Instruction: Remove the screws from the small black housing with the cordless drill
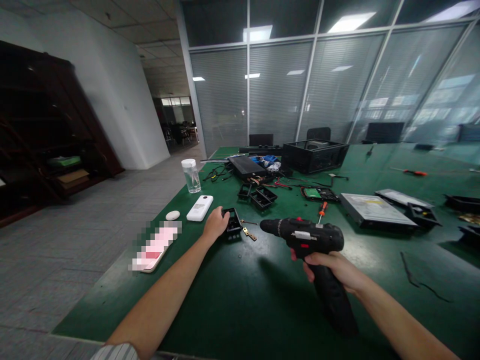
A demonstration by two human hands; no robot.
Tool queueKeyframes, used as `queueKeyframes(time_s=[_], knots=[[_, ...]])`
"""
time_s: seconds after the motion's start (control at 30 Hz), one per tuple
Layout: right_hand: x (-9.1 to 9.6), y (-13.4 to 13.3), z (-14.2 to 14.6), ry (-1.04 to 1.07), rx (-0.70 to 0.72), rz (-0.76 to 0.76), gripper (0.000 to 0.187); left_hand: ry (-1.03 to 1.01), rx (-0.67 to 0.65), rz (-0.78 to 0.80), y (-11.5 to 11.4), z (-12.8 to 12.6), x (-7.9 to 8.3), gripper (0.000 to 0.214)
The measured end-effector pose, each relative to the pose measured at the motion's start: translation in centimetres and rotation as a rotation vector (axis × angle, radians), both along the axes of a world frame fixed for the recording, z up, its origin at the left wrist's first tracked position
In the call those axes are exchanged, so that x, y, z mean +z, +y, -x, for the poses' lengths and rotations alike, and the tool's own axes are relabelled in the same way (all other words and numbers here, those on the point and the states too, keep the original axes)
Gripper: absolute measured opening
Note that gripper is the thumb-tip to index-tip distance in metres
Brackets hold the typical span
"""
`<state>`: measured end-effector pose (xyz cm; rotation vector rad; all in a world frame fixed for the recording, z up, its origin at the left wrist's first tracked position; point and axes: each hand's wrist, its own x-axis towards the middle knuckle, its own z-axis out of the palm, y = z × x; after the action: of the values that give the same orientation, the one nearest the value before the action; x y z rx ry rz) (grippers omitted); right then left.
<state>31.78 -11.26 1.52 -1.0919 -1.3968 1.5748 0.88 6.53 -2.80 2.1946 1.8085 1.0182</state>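
Note:
My right hand [330, 267] is wrapped round the handle of a black cordless drill [311, 235], raised above the green table with its chuck pointing left. My left hand [216, 223] grips the left side of a small black open plastic frame [233, 221] on the table. Just right of that frame lie small brass-coloured metal pieces [249, 234] and a thin dark rod. Beyond it stand more black plastic frames [263, 197]. An orange-handled screwdriver [322, 210] lies behind the drill.
On the left are a phone [157, 250], a white oval object [173, 215], a white box-shaped device [200, 208] and a clear bottle [192, 177]. Farther back stand a black computer case [315, 156] and tangled cables. An optical drive [377, 212] lies right.

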Motion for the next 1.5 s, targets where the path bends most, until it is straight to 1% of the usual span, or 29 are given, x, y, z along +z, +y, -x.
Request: queueKeyframes(time_s=[0.07,0.13,0.2,0.23,0.27,0.33,0.47,0.57,0.63,0.7,0.73,0.77,0.83,0.87,0.9,0.93,0.97,1.0,1.03,1.17,1.3,1.4,1.5], knots=[[0.0,0.0,-0.1,0.010,0.008,-0.008,0.028,0.039,-0.059,-0.158,-0.5,-0.1,0.6,0.040],[0.0,0.0,-0.1,0.012,0.012,-0.027,0.028,0.102,-0.240,-0.269,-1.1,-0.3,1.5,0.041],[0.0,0.0,-0.2,0.007,0.012,-0.043,0.028,0.164,-0.474,-0.266,-1.7,-0.6,2.3,0.036],[0.0,0.0,-0.3,0.003,0.011,-0.046,0.028,0.181,-0.557,-0.241,-1.9,-0.8,2.6,0.031],[0.1,0.0,-0.4,-0.001,0.012,-0.047,0.027,0.182,-0.604,-0.212,-2.0,-1.0,2.9,0.027],[0.3,-0.1,-0.7,-0.014,0.016,-0.051,0.027,0.156,-0.637,-0.159,-2.2,-1.2,3.1,0.023],[1.2,-0.3,-1.8,-0.042,0.016,-0.064,0.030,0.118,-0.599,-0.094,-2.8,-1.8,3.4,0.019],[2.1,-0.6,-2.4,-0.002,-0.041,-0.061,0.036,0.202,-0.609,-0.048,-3.7,-2.6,3.7,0.020],[2.6,-0.6,-2.6,0.043,-0.071,-0.075,0.036,0.254,-0.642,-0.076,-4.1,-3.1,4.0,0.026],[2.7,-0.6,-2.5,0.070,-0.080,-0.078,0.036,0.270,-0.629,-0.124,-4.1,-3.1,4.1,0.029],[2.7,-0.5,-2.5,0.073,-0.078,-0.075,0.035,0.258,-0.574,-0.147,-3.9,-2.9,4.1,0.030],[2.5,-0.5,-2.5,0.072,-0.073,-0.072,0.035,0.229,-0.458,-0.175,-3.5,-2.6,4.0,0.032],[2.1,-0.3,-2.4,0.058,-0.057,-0.061,0.035,0.169,-0.112,-0.211,-2.4,-1.6,3.6,0.037],[1.8,-0.3,-2.3,0.051,-0.047,-0.054,0.035,0.155,0.036,-0.184,-1.7,-0.9,3.3,0.041],[1.5,-0.3,-2.2,0.040,-0.040,-0.045,0.035,0.143,0.137,-0.110,-1.0,-0.3,2.9,0.044],[1.2,-0.3,-2.1,0.027,-0.026,-0.036,0.034,0.126,0.177,0.016,-0.4,0.2,2.5,0.048],[1.0,-0.3,-2.0,0.015,-0.016,-0.036,0.033,0.109,0.172,0.159,0.2,0.7,2.2,0.050],[0.8,-0.3,-1.8,0.001,-0.009,-0.039,0.031,0.100,0.138,0.264,0.6,1.1,1.8,0.050],[0.7,-0.3,-1.5,-0.014,-0.001,-0.045,0.030,0.083,0.107,0.290,0.9,1.3,1.6,0.048],[0.7,-0.1,-0.3,-0.048,-0.003,-0.062,0.027,-0.051,0.086,0.221,1.0,0.9,0.9,0.036],[1.6,0.3,0.7,-0.088,0.006,-0.106,0.023,-0.231,0.063,0.043,0.5,-0.1,0.6,0.028],[2.5,0.9,1.4,-0.163,0.027,-0.147,0.019,-0.397,-0.007,-0.013,0.2,-0.6,0.3,0.022],[3.2,1.5,2.4,-0.243,0.056,-0.147,0.015,-0.470,-0.116,-0.076,0.1,-0.9,-0.1,0.018]])
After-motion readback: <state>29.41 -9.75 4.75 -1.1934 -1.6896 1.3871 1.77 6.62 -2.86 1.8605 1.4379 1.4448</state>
